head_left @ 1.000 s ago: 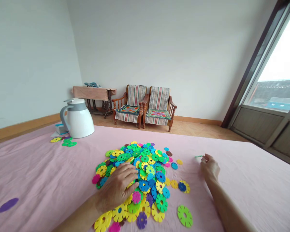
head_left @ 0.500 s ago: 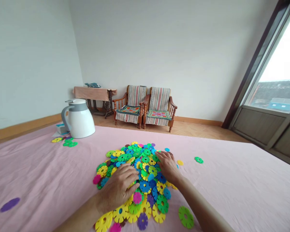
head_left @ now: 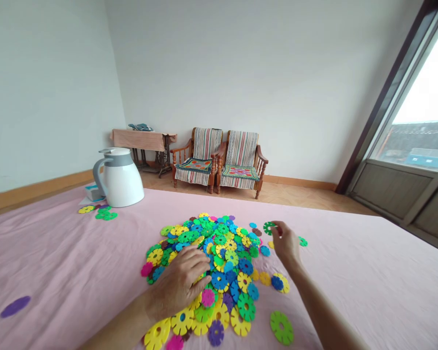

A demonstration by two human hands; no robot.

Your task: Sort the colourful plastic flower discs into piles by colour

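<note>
On pink cloth (head_left: 368, 272), the left hand (head_left: 182, 278) lay palm-down, fingers (head_left: 196, 257) loose, over heaped multicoloured notched plastic discs (head_left: 219, 280), while the right hand (head_left: 287, 244) pinched a green notched disc (head_left: 266, 227) alongside, a lidded white jug (head_left: 124, 183) beyond.

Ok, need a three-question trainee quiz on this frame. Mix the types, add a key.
1. Which hand holds a green, round, notched plastic disc?
2. True or false: the white jug with a grey handle stands left of the heap of multicoloured notched plastic discs.
3. The left hand is at: A) the jug; B) the two wooden armchairs; C) the heap.

Key: 1. The right hand. 2. True. 3. C.
</note>
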